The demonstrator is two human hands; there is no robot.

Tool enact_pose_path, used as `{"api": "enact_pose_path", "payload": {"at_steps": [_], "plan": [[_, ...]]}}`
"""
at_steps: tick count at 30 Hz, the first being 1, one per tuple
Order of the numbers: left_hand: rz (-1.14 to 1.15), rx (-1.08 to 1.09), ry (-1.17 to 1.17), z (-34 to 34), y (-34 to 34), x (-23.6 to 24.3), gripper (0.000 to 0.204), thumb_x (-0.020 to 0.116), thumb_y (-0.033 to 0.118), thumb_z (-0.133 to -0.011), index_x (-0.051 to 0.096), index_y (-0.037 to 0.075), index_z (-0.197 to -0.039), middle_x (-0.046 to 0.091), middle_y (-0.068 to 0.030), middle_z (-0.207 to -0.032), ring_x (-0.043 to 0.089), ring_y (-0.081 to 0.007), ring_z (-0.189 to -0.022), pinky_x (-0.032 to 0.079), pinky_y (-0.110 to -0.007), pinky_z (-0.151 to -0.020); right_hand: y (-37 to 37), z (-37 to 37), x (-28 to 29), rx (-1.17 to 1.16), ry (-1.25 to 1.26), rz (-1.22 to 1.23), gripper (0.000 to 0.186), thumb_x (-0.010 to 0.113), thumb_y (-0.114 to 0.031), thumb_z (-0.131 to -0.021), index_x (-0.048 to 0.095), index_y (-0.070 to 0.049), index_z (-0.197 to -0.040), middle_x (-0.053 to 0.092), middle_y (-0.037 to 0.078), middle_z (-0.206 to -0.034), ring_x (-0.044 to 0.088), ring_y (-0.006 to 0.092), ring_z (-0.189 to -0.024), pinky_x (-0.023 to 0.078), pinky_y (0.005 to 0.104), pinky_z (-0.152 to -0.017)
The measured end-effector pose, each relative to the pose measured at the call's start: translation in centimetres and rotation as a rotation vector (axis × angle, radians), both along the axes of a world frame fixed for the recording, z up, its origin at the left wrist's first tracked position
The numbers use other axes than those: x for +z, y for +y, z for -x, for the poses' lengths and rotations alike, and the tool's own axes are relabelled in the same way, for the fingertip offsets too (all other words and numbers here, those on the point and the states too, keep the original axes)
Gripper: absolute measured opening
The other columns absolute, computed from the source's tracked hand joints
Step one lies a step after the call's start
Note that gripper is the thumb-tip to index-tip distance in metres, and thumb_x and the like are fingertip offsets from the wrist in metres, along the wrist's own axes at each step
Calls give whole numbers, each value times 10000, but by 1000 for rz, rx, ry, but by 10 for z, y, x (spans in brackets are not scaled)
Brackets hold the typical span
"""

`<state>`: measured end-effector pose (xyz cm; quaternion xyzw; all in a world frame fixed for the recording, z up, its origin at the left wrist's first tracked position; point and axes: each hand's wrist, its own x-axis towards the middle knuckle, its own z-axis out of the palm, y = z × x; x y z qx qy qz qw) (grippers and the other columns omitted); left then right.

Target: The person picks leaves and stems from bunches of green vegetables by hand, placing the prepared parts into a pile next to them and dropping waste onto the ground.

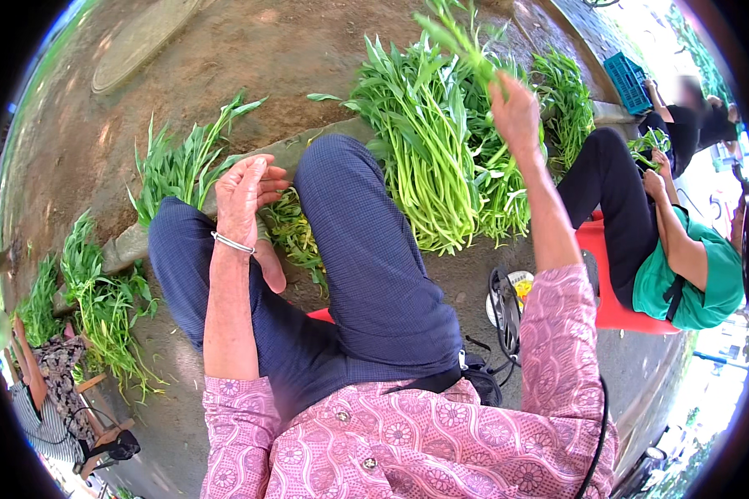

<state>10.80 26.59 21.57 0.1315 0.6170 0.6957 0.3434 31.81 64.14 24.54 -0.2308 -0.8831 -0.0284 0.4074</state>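
Observation:
My right hand (516, 110) is raised over the large heap and grips a few stalks of water spinach (466, 51), leafy ends pointing up and away. Beneath it lies the large heap of water spinach (420, 150), long pale stems toward me and narrow leaves at the far side. My left hand (245, 193), a bracelet at its wrist, hovers between my knees with loosely bent fingers apart and nothing visible in them. A smaller bunch of water spinach (179, 166) lies just beyond my left knee. Yellowed leaves and scraps (295, 229) lie on the ground between my legs.
More greens (100, 291) lie at left beside a seated person (46, 407). On my right, a person in a green top (691, 266) sits on a red stool (607, 291) handling greens. A blue crate (627, 83) stands far right. A low kerb (129, 245) borders bare soil.

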Motion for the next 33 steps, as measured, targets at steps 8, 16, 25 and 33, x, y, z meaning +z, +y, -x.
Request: {"api": "enact_pose_path", "payload": {"at_steps": [8,16,25,33], "plan": [[59,-36,63,-4,8,2,260,567,256,-920,620,36,-1047,666,-74,-855,652,-145,-703,513,-253,-629,-35,-52,-120,-71,-183,427,241,568,-214,-844,620,-45,-1008,634,186,-862,609,376,-821,484,458,-732],[119,-48,142,-4,6,0,251,562,249,-919,625,38,-1040,664,-73,-843,645,-137,-685,506,-250,-612,-45,-69,-127,-160,-320,493,268,594,-235,-820,621,-59,-1021,616,172,-888,597,372,-842,477,457,-755],[148,-45,211,-8,7,-2,216,555,190,-916,631,7,-1001,657,-75,-791,640,-136,-645,481,-235,-542,-44,-61,-133,-99,-382,933,204,633,-202,-767,646,-8,-829,607,197,-670,603,366,-658,454,427,-616],[211,-108,307,-8,8,-5,212,533,189,-934,630,25,-1028,665,-52,-807,641,-119,-655,490,-231,-563,-63,-63,-149,-293,-546,571,291,499,-243,-889,583,-18,-1054,595,221,-900,579,390,-902,456,477,-780]]}}
